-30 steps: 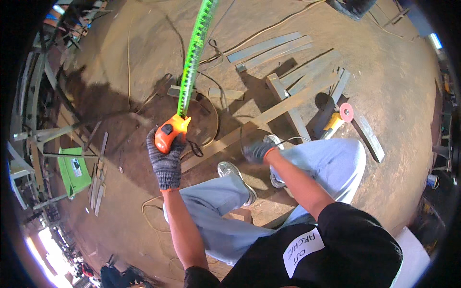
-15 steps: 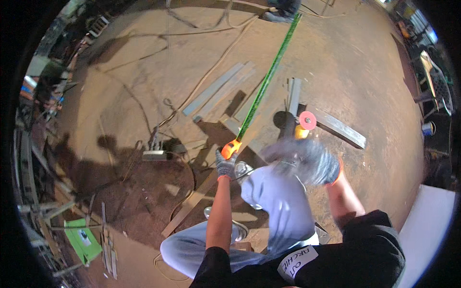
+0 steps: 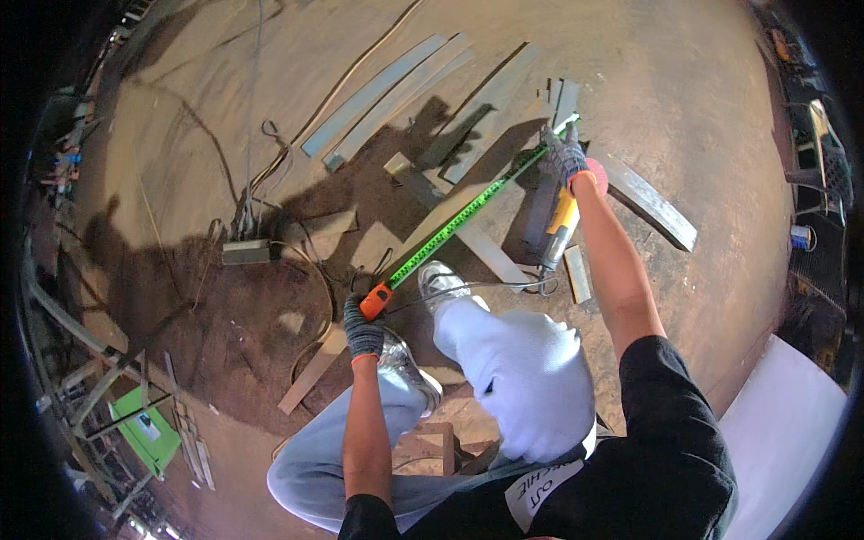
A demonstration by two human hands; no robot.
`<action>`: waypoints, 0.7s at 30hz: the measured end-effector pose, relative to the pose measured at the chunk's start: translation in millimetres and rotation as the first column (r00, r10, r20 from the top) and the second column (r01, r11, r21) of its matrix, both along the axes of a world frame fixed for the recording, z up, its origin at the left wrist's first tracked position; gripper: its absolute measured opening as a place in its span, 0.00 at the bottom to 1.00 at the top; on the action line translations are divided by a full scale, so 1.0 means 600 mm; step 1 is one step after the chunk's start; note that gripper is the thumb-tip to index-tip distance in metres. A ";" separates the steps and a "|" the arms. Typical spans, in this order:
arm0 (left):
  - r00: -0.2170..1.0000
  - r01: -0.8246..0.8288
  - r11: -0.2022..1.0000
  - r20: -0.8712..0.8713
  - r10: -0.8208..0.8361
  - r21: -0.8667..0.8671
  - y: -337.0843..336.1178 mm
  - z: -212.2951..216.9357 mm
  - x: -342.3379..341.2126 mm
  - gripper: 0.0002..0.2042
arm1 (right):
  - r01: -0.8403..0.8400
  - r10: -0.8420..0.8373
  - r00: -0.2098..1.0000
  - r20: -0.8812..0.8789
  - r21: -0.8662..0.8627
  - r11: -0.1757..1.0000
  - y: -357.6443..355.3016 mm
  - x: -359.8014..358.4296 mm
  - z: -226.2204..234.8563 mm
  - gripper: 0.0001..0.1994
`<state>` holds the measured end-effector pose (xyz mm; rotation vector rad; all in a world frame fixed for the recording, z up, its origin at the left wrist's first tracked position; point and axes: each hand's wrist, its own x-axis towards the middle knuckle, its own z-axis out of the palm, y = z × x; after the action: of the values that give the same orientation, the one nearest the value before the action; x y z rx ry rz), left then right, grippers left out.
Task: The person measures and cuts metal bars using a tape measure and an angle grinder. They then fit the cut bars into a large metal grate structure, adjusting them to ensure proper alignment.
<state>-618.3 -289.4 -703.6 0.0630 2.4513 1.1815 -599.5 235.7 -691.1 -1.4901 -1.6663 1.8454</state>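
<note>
In my gloved left hand [image 3: 363, 331] is the orange case of a tape measure [image 3: 376, 301], held low, in front of my left shoe. Its green blade [image 3: 459, 219] runs out to the upper right. My right arm reaches far forward, and my gloved right hand [image 3: 564, 157] is closed on the blade close to its outer end. Just below that hand lies a yellow angle grinder [image 3: 563, 216] with a pink disc [image 3: 596, 171], partly behind my forearm. Metal bars lie under and beyond the blade.
Flat metal strips [image 3: 378, 94] lie at the far side. A thick rectangular metal bar [image 3: 652, 202] is right of the grinder. A socket box [image 3: 246, 252] with cables stands at left. A green panel [image 3: 146, 432] sits lower left, a white board [image 3: 781, 441] lower right.
My right hand has gone from above my knee out to the blade's far part and closed on it. The blade reaches out less far. My left hand with the case has shifted left and nearer.
</note>
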 end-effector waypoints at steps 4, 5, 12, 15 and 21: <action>0.998 -0.047 0.997 -0.053 0.045 -0.053 -0.043 -0.022 0.009 0.23 | -0.347 0.009 0.905 0.426 0.724 0.596 0.061 -0.051 -0.072 0.39; 0.998 -0.043 0.995 -0.042 0.040 -0.087 -0.039 0.006 0.010 0.24 | -0.348 0.017 0.894 0.448 0.669 0.657 0.046 -0.068 -0.069 0.38; 0.975 -0.201 0.979 0.100 0.198 0.026 -0.070 0.009 0.008 0.27 | -0.324 0.080 0.914 0.397 0.598 0.733 0.027 -0.121 0.000 0.30; 0.985 -0.156 0.988 0.073 0.154 0.019 -0.065 -0.025 0.005 0.24 | -0.427 0.073 0.870 0.488 0.669 0.608 0.128 -0.091 -0.075 0.27; 0.996 -0.027 0.997 0.078 0.032 -0.068 -0.059 0.019 -0.002 0.23 | -0.454 0.094 0.846 0.524 0.619 0.641 0.136 -0.108 -0.056 0.30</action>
<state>-619.4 -324.6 -692.0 -0.0383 2.4281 1.0922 -664.1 317.4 -725.0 -1.3619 -2.5653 0.6934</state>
